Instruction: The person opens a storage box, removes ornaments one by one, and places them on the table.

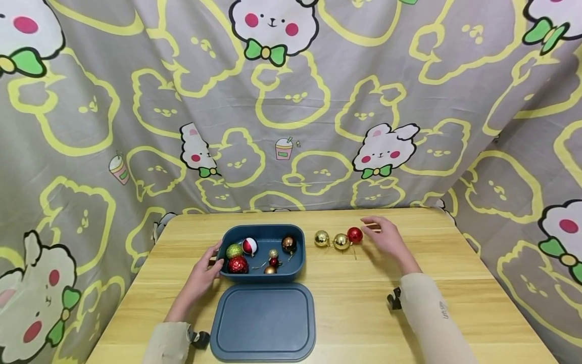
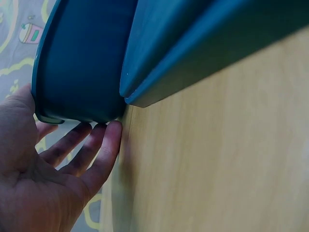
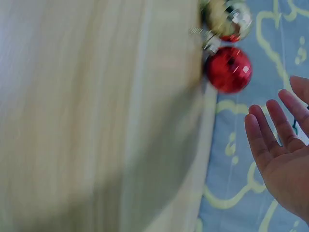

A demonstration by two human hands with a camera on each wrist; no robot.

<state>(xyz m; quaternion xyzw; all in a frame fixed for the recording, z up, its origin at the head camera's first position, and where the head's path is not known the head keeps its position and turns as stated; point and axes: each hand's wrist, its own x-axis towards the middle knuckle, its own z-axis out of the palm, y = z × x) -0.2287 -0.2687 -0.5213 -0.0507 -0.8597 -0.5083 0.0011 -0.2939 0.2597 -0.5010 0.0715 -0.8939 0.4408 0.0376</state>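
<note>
A blue lidless box (image 1: 259, 278) holds several Christmas baubles, among them a large red bauble (image 1: 238, 264), a green bauble (image 1: 234, 251) and a red-and-white bauble (image 1: 249, 246). My left hand (image 1: 207, 270) grips its left end, thumb at the rim and fingers (image 2: 104, 157) against the outer wall. My right hand (image 1: 384, 236) hovers just right of a shiny red bauble (image 1: 355, 235), its fingers apart and relaxed with nothing in them. Beside that bauble lie two gold baubles (image 1: 341, 241). In the right wrist view the red bauble (image 3: 229, 69) sits beyond the fingertips.
The blue lid (image 1: 262, 322) lies flat on the wooden table (image 1: 364, 323), in front of the box. A patterned curtain (image 1: 291, 111) hangs behind the table's back edge and along both sides. A dark strap mount (image 1: 394, 298) is on the right wrist.
</note>
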